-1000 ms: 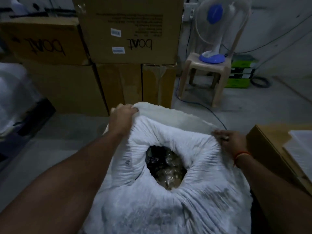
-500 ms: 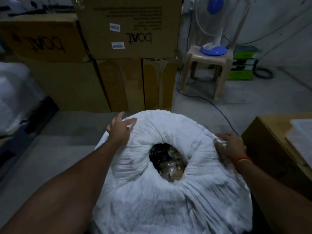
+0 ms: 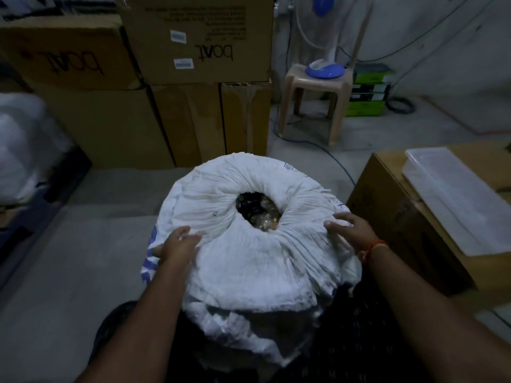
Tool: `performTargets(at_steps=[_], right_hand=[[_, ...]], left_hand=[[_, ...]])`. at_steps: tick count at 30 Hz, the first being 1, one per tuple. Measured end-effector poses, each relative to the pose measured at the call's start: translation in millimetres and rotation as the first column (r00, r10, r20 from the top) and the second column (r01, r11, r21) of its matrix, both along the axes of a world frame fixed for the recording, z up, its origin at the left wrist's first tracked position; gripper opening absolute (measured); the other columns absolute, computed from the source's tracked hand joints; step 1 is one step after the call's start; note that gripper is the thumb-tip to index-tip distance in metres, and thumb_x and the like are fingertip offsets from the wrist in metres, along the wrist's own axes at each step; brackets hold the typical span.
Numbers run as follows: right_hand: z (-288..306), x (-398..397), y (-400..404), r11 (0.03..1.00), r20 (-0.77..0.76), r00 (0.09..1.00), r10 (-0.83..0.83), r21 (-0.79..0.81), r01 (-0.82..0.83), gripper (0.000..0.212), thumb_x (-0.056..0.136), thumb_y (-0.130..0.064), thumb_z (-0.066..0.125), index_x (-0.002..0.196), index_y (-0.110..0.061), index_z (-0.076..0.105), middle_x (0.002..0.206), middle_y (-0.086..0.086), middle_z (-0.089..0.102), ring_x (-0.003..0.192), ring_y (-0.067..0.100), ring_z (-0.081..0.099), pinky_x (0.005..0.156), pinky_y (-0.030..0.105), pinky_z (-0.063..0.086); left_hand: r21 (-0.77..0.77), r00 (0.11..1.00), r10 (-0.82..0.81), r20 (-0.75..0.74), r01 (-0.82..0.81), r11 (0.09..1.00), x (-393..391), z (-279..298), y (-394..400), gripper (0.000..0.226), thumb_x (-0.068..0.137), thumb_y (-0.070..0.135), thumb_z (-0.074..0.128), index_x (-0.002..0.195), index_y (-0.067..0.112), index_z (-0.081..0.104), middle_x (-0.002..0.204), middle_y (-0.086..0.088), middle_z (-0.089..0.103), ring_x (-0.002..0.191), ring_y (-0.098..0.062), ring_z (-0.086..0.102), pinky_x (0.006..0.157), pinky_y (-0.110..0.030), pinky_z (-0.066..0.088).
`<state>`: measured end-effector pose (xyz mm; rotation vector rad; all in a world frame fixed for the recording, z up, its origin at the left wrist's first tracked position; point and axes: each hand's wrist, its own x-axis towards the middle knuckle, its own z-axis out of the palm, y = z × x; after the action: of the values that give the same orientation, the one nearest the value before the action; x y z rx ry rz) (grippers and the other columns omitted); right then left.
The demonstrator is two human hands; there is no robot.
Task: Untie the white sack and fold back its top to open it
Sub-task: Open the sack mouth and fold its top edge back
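Stacked cardboard boxes (image 3: 193, 87) are standing behind; a fan (image 3: 325, 64) is sitting on a plastic stool (image 3: 312, 103); a clear container (image 3: 456, 200) is lying on a box (image 3: 409, 225) at right.

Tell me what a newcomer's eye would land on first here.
The big white sack fills the centre, its top rolled back into a thick ring around a dark hole where something shiny shows. The left hand and right hand rest on its near sides. Behind stand stacked cardboard boxes, with a fan on a stool at upper right.
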<state>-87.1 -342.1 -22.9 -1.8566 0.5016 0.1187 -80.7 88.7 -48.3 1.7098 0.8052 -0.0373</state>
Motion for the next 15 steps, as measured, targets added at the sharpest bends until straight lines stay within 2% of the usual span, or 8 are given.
performTargets(at_steps=[2,3,5,7,9,11,12,15], right_hand=[[7.0,-7.9,7.6,0.988,-0.004,1.000,-0.022,0.150,0.022,0.050,0.081,-0.017,0.085,0.128,-0.013,0.069,0.137,0.007,0.060,0.123,0.023,0.058,0.105,0.044,0.051],[8.9,-10.4,10.9,0.973,0.008,0.999,-0.036,0.227,0.034,0.050,0.083,-0.010,0.082,0.131,-0.013,0.067,0.138,0.008,0.059,0.130,0.023,0.056,0.108,0.047,0.049],[11.3,-13.1,15.8,0.943,0.051,0.998,-0.034,0.332,0.015,0.054,0.085,0.001,0.077,0.136,-0.013,0.064,0.142,0.010,0.056,0.137,0.024,0.051,0.110,0.043,0.049],[9.1,-14.0,18.4,0.942,0.090,0.996,0.009,0.333,-0.038,0.057,0.086,0.007,0.073,0.138,-0.013,0.063,0.147,0.014,0.054,0.128,0.028,0.058,0.098,0.037,0.058],[6.0,-15.9,17.6,0.978,0.124,0.989,0.077,0.185,-0.099,0.059,0.084,0.012,0.072,0.139,-0.005,0.060,0.148,0.017,0.055,0.122,0.027,0.059,0.101,0.037,0.057],[4.9,-19.5,11.7,0.990,0.090,0.986,0.138,-0.044,-0.135,0.064,0.080,0.016,0.075,0.141,0.007,0.054,0.152,0.021,0.050,0.132,0.027,0.053,0.115,0.035,0.042],[3.6,-21.1,6.1,0.979,0.036,0.985,0.167,-0.125,-0.161,0.069,0.079,0.016,0.077,0.142,0.010,0.051,0.153,0.022,0.047,0.138,0.029,0.050,0.115,0.030,0.036],[-1.7,-31.8,-16.6,0.936,-0.118,0.975,0.188,-0.280,-0.214,0.080,0.075,0.008,0.084,0.145,0.011,0.046,0.154,0.024,0.047,0.141,0.035,0.048,0.114,0.034,0.036]], left_hand=[[-0.216,0.997,-0.043,0.060,0.055,0.975,-10.9,-1.9,2.2,0.033,0.083,0.018,0.084,0.112,0.027,0.069,0.138,-0.019,0.062,0.107,-0.035,0.067,0.097,-0.047,0.057],[-0.259,0.993,-0.074,0.096,0.097,0.961,-17.9,6.0,1.0,0.036,0.090,0.010,0.079,0.122,0.021,0.067,0.133,-0.017,0.063,0.104,-0.033,0.065,0.092,-0.044,0.056],[-0.284,0.972,-0.136,0.191,0.187,0.940,-26.7,22.8,-0.5,0.042,0.095,0.000,0.070,0.133,0.014,0.064,0.121,-0.016,0.064,0.103,-0.030,0.063,0.085,-0.037,0.055],[-0.222,0.941,-0.241,0.239,0.294,0.930,-29.2,31.1,1.2,0.039,0.095,-0.004,0.067,0.129,0.016,0.068,0.115,-0.019,0.067,0.097,-0.029,0.064,0.079,-0.031,0.056],[-0.093,0.937,-0.271,0.221,0.297,0.951,-27.8,30.1,7.0,0.041,0.094,-0.006,0.068,0.130,0.014,0.069,0.130,-0.022,0.066,0.105,-0.033,0.066,0.085,-0.034,0.056],[0.038,0.953,-0.255,0.161,0.252,0.967,-30.2,26.9,14.3,0.050,0.093,-0.007,0.069,0.141,0.005,0.062,0.145,-0.021,0.060,0.126,-0.037,0.063,0.103,-0.039,0.052],[0.114,0.960,-0.251,0.127,0.237,0.965,-33.2,26.3,18.9,0.054,0.092,-0.006,0.070,0.145,0.003,0.058,0.147,-0.019,0.058,0.131,-0.036,0.061,0.107,-0.036,0.048],[0.351,0.969,-0.247,0.024,0.223,0.909,-44.9,23.6,37.3,0.062,0.090,0.002,0.072,0.149,0.006,0.055,0.148,-0.016,0.061,0.130,-0.032,0.063,0.111,-0.033,0.045]])
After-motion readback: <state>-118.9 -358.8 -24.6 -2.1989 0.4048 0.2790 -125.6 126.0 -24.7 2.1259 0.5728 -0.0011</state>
